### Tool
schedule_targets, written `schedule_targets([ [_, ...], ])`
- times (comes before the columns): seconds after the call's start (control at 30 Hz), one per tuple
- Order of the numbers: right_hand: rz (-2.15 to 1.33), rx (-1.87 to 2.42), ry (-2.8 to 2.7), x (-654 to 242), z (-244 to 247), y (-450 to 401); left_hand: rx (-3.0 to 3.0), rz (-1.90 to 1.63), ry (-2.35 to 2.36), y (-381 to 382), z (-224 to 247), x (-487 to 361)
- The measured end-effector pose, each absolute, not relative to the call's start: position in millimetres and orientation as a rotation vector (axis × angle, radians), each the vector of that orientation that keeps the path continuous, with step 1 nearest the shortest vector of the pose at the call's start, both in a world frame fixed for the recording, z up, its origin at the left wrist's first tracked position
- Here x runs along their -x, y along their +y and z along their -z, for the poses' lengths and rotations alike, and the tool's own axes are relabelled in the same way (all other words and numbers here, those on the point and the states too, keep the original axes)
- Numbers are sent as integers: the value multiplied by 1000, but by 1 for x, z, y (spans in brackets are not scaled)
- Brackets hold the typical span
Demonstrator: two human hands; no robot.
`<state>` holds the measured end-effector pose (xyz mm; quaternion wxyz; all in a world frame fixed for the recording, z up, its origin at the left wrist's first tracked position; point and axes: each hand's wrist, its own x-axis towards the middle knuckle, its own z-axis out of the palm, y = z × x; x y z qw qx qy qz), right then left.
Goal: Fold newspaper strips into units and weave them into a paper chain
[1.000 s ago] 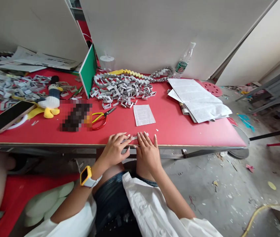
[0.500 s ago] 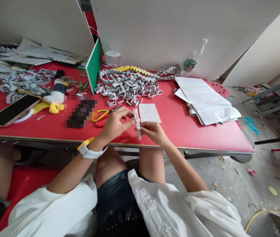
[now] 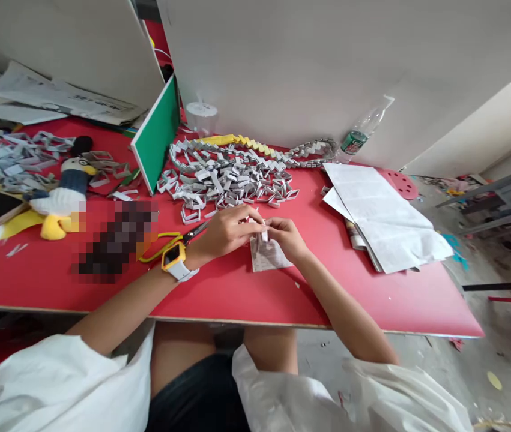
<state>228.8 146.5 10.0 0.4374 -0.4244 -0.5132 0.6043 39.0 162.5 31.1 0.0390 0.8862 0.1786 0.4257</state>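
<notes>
L hand (image 3: 230,231) & R hand (image 3: 286,237): fingertips nearly closed, both pinching small paper strip (image 3: 263,235) btwn them. Fold stage too small to tell; est. piece unfinished. Sheet (image 3: 271,259) flat on tabletop (image 3: 237,294), under/nearer body than grip. Far side of grip: pile of folded links (image 3: 223,180), loose, unjoined; behind it, chain (image 3: 246,143) w/ many links already joined. Paper stack (image 3: 385,210) R of grip, mostly flat, est. unused.
</notes>
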Motion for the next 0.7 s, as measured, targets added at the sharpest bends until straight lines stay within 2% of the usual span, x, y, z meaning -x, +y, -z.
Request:
schedule_targets([
  [0.1, -1439, 1093, -1154, -227, -4, 142, -2692, -1325, 569, 160, -23, -42],
  [0.3, -1486, 1021, -699, -217, -9, 127, -2240, -1163, 960, 140, -8, -52],
  [0.43, -1479, 1060, -676, -217, -7, 124, -1958, -1140, 1005, 136, -1, -55],
  [0.53, -1465, 1091, -673, -220, -1, 125, -1778, -1073, 974, 138, -3, -54],
  [0.7, -1534, 1077, -622, -227, 1, 130, -2040, -755, 661, 146, -14, -44],
])
